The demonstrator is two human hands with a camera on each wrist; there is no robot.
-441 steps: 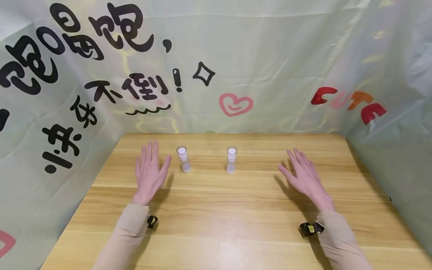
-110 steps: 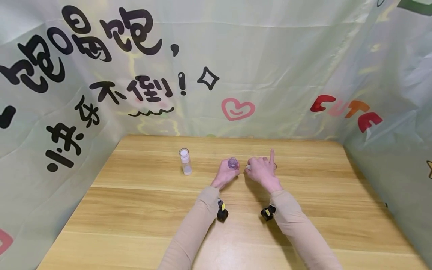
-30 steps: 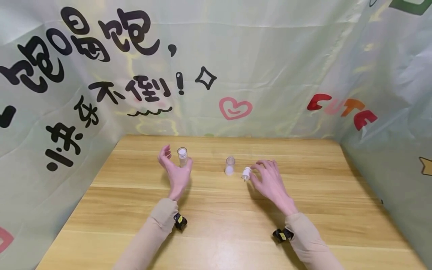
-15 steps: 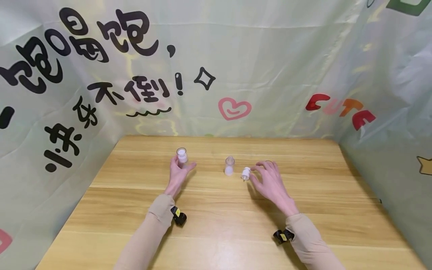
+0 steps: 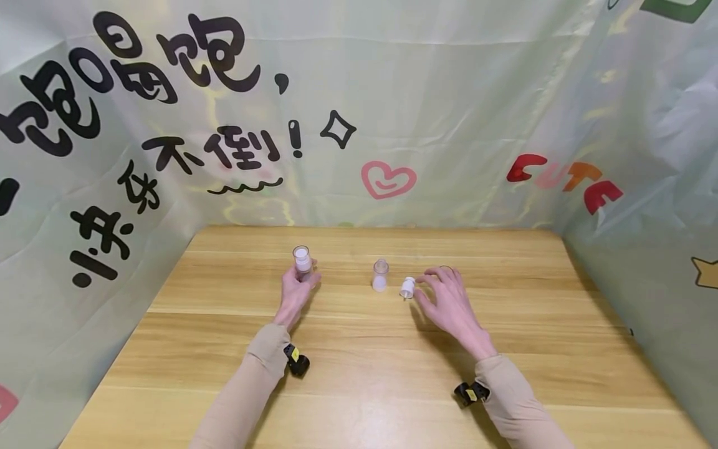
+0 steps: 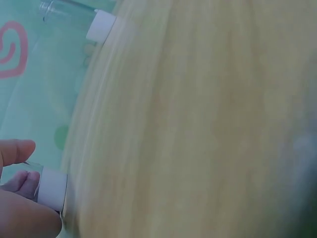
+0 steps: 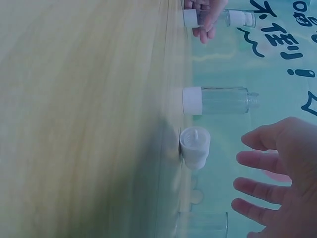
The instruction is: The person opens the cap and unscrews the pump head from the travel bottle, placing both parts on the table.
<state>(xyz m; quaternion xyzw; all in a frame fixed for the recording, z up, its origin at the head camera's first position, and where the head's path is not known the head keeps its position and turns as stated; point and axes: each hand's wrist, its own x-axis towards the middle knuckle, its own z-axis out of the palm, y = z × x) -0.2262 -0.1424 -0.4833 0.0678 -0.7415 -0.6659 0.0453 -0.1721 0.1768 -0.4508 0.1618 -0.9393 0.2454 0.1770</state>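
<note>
My left hand [image 5: 293,294] grips a small clear bottle [image 5: 303,264] around its lower body, with the white pump top under its clear cap sticking up above the fingers. In the left wrist view, thumb and fingers wrap the glass just over its white base [image 6: 52,189]. My right hand [image 5: 449,302] hovers with fingers loosely bent and nothing held, beside a white pump head [image 5: 407,287] lying on the table. Left of the pump head, an uncapped clear bottle [image 5: 380,275] with a white base stands upright. A clear cap [image 7: 213,225] stands behind my right hand.
The wooden table [image 5: 359,362] reaches back to a pale printed curtain [image 5: 449,106], which also closes off both sides. Black cameras [image 5: 297,361] are strapped at both wrists.
Over the last second my left hand has closed around the left bottle; earlier it held the middle bottle, whose pump head and cap have since come off. My right hand has stayed put lately.
</note>
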